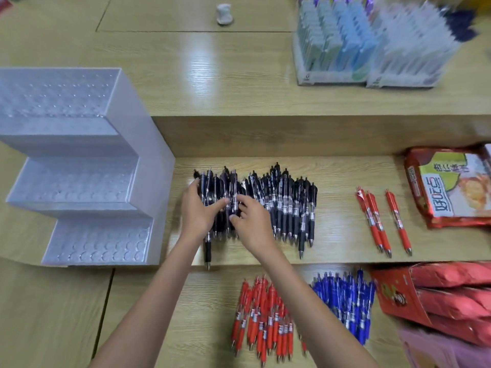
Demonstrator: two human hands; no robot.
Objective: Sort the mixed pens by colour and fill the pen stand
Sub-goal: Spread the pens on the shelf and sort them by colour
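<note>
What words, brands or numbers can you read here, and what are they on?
On the snack packet: large sideways print, too blurred to read.
On the black pens: barrel labels, too small.
On the display boxes: front logo, blurred.
On the red carton: print, blurred.
Nothing reads clearly.
</note>
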